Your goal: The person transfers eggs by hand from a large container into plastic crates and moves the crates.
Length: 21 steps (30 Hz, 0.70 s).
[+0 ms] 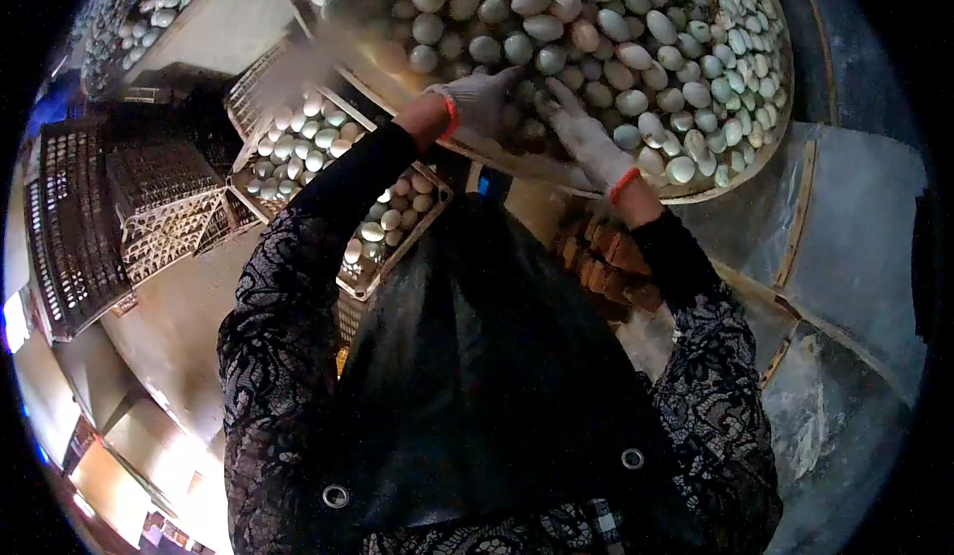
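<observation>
My left hand [479,98] and my right hand [586,136] both wear pale knit gloves with red-orange cuffs. They reach in at the near edge of a large round shallow tray [696,193] heaped with pale green, white and pinkish eggs [636,55]. My right hand lies with stretched fingers among the eggs. My left hand is to the left of it, fingers apart and pointing toward the right; its lower fingers are in shadow. I make out no egg held in either hand. Shaded eggs lie between the two hands.
Left of the tray, a plastic crate [238,185] holds eggs, and another egg crate [442,197] sits nearer my body. Slatted crates [75,217] stand at far left. Bricks [608,262] are stacked under the tray's near side. More eggs [164,16] lie at upper left.
</observation>
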{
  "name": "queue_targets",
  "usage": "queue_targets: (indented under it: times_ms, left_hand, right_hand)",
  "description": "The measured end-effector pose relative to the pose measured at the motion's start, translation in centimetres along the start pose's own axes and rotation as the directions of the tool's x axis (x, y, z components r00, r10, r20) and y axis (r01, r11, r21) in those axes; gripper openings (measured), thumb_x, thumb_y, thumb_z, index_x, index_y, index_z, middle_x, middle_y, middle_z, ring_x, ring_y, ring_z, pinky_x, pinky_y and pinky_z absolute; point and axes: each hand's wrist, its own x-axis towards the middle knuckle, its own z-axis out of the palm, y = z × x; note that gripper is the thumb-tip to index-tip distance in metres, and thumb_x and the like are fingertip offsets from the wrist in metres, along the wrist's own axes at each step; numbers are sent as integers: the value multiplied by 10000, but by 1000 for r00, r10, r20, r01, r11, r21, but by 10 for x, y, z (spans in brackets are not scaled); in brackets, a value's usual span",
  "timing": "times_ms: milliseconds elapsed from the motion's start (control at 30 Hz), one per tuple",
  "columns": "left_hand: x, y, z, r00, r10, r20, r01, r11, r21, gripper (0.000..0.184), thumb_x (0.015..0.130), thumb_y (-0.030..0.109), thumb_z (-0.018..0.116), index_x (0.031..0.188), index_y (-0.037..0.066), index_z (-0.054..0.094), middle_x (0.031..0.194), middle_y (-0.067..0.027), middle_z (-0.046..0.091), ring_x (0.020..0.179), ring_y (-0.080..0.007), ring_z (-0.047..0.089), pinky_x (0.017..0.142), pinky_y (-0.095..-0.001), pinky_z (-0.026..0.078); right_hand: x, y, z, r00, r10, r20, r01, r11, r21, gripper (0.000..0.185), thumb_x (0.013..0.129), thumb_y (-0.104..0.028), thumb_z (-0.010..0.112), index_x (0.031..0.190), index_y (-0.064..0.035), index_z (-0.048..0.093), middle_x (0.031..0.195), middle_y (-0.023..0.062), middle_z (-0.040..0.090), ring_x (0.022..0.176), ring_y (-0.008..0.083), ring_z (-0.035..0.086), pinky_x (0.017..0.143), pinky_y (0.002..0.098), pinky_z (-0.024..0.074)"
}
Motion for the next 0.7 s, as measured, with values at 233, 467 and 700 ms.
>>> queue_targets:
  times_ms: [233,467,700]
  left_hand:
    - [14,12,8,980,-170,100,184,971,-152,532,880,233,579,1355,85,390,1111,-137,627,987,-258,612,872,-372,487]
    - [7,28,-12,927,-361,105,362,779,-512,487,835,288,614,1257,73,504,1025,-97,647,898,-173,614,767,-309,506]
    - [-11,47,-40,947,-265,183,318,680,-660,541,843,295,653,1299,50,497,1053,-65,635,904,-142,610,777,-278,518]
  right_hand:
    - [39,37,33,906,-423,-29,424,902,81,556,973,-451,342,1387,-84,396,1420,184,390,1280,306,414,1067,350,308]
    - [25,-9,14,987,87,-137,-41,951,305,586,930,-425,482,1355,-25,432,1381,147,439,1276,247,396,1055,332,300]
    - [-6,-43,-1,973,229,-29,-160,761,629,563,891,-441,549,1303,-59,515,1247,62,546,1113,169,504,964,294,384]
